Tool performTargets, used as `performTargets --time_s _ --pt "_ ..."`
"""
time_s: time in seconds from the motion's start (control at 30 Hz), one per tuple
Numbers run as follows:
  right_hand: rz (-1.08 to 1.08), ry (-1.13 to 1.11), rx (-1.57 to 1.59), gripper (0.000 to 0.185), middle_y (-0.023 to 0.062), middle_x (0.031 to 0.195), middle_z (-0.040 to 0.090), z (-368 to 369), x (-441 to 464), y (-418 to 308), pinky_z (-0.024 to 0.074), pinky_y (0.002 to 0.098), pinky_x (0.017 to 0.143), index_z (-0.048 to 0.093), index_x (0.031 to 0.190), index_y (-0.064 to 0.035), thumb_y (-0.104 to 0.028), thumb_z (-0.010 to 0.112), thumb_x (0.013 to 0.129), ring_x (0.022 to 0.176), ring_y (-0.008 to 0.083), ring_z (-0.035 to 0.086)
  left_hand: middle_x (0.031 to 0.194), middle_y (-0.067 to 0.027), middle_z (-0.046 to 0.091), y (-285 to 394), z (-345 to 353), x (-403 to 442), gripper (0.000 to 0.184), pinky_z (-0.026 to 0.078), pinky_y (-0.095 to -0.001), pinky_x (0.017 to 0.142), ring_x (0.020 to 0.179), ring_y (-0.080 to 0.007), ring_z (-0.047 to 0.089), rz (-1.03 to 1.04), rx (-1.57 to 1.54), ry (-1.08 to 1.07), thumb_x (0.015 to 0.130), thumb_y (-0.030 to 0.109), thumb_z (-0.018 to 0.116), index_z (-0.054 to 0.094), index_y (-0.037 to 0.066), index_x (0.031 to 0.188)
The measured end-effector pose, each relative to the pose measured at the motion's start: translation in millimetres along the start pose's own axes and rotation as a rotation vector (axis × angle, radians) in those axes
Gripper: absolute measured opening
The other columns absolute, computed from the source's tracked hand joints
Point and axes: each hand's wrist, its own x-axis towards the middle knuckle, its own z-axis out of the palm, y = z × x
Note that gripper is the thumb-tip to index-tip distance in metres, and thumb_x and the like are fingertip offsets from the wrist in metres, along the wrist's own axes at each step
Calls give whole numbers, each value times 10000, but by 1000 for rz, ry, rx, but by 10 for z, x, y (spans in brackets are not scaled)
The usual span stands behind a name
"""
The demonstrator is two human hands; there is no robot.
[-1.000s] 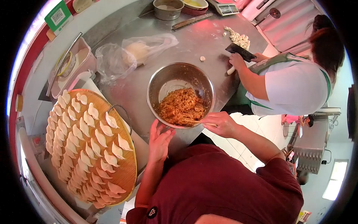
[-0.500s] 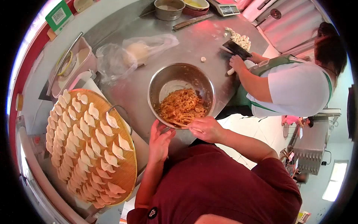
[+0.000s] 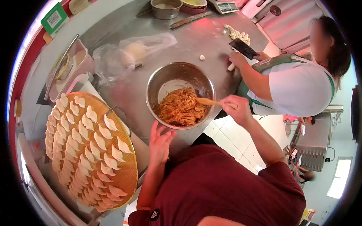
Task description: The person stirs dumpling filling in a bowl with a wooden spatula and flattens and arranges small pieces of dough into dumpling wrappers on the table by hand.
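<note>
A steel mixing bowl (image 3: 155,77) stands at the table's near edge with orange-brown minced filling (image 3: 181,107) in it. My right hand (image 3: 237,109) is closed around the handle of a wooden spoon (image 3: 206,101), whose head reaches over the bowl's right side to the filling. At the bowl's lower left rim is my left hand (image 3: 161,141), fingers spread, the fingertips close to the rim or touching it. Left of that hand, a round woven tray (image 3: 130,165) bears rows of shaped dumplings (image 3: 87,122).
A co-worker (image 3: 298,86) at the right holds a cleaver (image 3: 244,49) near small dough pieces (image 3: 237,34). A plastic bag with dough (image 3: 135,52) lies behind the bowl. A pink tub (image 3: 81,69) is at left; a scale (image 3: 226,6) and metal basin (image 3: 166,9) stand at the back.
My right hand has moved right and up from the bowl's lower rim, bringing the spoon to the bowl's right side. My left hand stays by the rim. The co-worker's cleaver has shifted slightly.
</note>
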Motion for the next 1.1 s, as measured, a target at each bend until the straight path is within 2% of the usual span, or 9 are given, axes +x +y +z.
performTargets --time_s 0.1,0.23,0.57,0.77,0.8,0.87,0.97,1.07,1.1 --pt "-516 -99 -576 152 77 719 570 140 44 274 491 362 564 656 846 -77 -137 522 805 657 253 575 1190 -148 459 57 74 -27 604 427 -434 946 1039 -290 529 -5 5 7 822 -44 481 276 57 1382" --pt "-343 -141 -280 159 98 633 512 444 -86 -162 458 390 490 483 634 -63 -142 556 752 579 284 557 1213 -147 432 22 -3 -18 620 418 -431 952 1056 -282 511 16 1 -56 834 -40 476 233 59 1396" --pt "-328 116 -140 88 97 626 512 426 -333 -339 437 367 463 544 720 -42 -100 610 720 542 278 539 1242 -152 400 32 5 -34 636 417 -417 947 1076 -273 494 17 -7 -82 842 -41 474 196 54 1406" --pt "-172 51 -95 136 122 654 550 360 -441 122 453 374 519 583 747 -25 -153 629 739 571 300 554 1221 -149 423 51 71 -46 615 421 -413 941 1054 -275 508 6 4 -39 847 -36 462 204 40 1400" --pt "26 80 64 165 147 692 574 279 -331 121 468 375 566 611 799 -25 -183 624 750 610 317 570 1211 -150 444 52 83 -59 596 423 -417 940 1040 -280 521 10 21 -12 847 -36 453 225 35 1393" --pt "-38 151 -19 145 165 770 609 118 30 163 478 367 610 646 848 -40 -155 597 774 691 301 611 1212 -150 444 46 69 -61 593 424 -417 938 1039 -279 521 23 35 -32 849 -33 453 222 30 1391" --pt "-216 89 -164 149 143 799 626 114 464 474 489 364 623 655 842 -52 -146 556 782 726 286 621 1207 -150 449 36 55 -52 595 427 -420 937 1034 -276 523 24 29 -61 847 -33 456 221 30 1390" --pt "-379 -342 -445 194 112 836 640 120 430 434 499 366 666 668 861 -67 -167 522 781 772 278 620 1196 -147 460 50 39 -39 598 431 -421 934 1029 -273 528 18 -18 -69 841 -36 464 233 41 1387" --pt "-328 -383 -258 226 89 856 644 182 379 366 500 367 709 668 862 -72 -194 495 784 805 267 616 1192 -147 464 46 26 -44 599 433 -421 934 1027 -272 530 12 -36 -67 838 -37 468 240 46 1386"
